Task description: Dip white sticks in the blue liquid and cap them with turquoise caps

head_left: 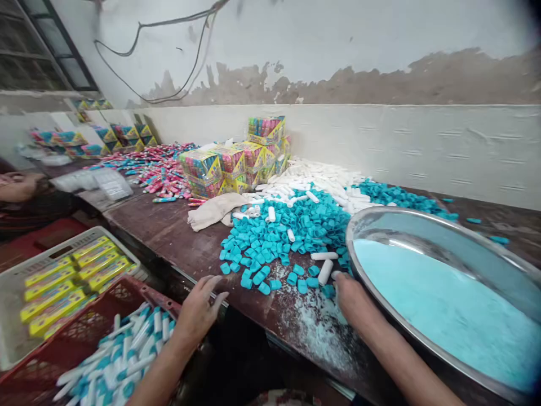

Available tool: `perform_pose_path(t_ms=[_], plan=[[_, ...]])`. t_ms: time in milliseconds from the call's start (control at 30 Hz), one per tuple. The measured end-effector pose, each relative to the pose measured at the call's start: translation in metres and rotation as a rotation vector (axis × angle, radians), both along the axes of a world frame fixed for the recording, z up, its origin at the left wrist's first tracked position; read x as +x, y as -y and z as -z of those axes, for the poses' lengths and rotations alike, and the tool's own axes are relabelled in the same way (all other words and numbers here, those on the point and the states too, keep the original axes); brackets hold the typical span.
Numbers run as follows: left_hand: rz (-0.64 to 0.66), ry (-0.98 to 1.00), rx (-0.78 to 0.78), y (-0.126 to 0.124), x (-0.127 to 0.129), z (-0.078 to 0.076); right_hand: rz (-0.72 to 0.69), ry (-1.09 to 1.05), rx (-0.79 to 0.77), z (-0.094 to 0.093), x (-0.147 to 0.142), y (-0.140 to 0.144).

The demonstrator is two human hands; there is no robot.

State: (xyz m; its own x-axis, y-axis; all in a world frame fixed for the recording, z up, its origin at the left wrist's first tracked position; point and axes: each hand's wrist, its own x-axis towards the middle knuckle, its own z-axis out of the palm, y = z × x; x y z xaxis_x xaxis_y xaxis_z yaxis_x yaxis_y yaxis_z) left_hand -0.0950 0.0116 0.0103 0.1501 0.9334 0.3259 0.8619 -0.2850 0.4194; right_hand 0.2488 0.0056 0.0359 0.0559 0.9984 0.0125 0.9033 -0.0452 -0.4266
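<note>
My left hand [202,309] hovers at the table's front edge beside a red crate, thumb and fingers apart, with nothing seen in it. My right hand [349,296] is low at the table between the loose blue caps [274,237] and the steel basin. One fingertip is right by a white tube [325,272]; whether it grips the tube does not show, as most fingers are hidden. Another white tube [324,256] lies just behind. Pale blue powder [315,321] is scattered on the tabletop in front of this hand.
A big steel basin [359,265] of light blue powder stands right. White tubes [313,175], a cloth glove [217,210] and packed display boxes [236,163] lie behind. The red crate [76,318] holds blue-capped white tubes; a white crate [8,316] holds yellow boxes. Another person's arm [25,189] is far left.
</note>
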Motion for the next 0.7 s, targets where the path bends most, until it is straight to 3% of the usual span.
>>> perform_pose_path(t_ms=[167, 333, 433, 567, 700], plan=[[0.132, 0.160, 0.179, -0.017, 0.057, 0.008, 0.092, 0.383, -0.122, -0.007, -0.017, -0.021], [0.244, 0.210, 0.179, -0.008, 0.085, 0.014, 0.159, 0.376, -0.170, -0.007, -0.022, -0.044], [0.266, 0.265, 0.142, 0.000, 0.096, 0.012, 0.150, 0.340, -0.164, -0.012, -0.023, -0.044], [0.303, 0.427, -0.012, 0.006, 0.112, -0.007, -0.005, 0.280, -0.078, -0.029, -0.030, -0.017], [0.400, 0.691, -0.370, 0.008, 0.132, -0.030, -0.291, 0.094, -0.005, -0.044, -0.034, 0.020]])
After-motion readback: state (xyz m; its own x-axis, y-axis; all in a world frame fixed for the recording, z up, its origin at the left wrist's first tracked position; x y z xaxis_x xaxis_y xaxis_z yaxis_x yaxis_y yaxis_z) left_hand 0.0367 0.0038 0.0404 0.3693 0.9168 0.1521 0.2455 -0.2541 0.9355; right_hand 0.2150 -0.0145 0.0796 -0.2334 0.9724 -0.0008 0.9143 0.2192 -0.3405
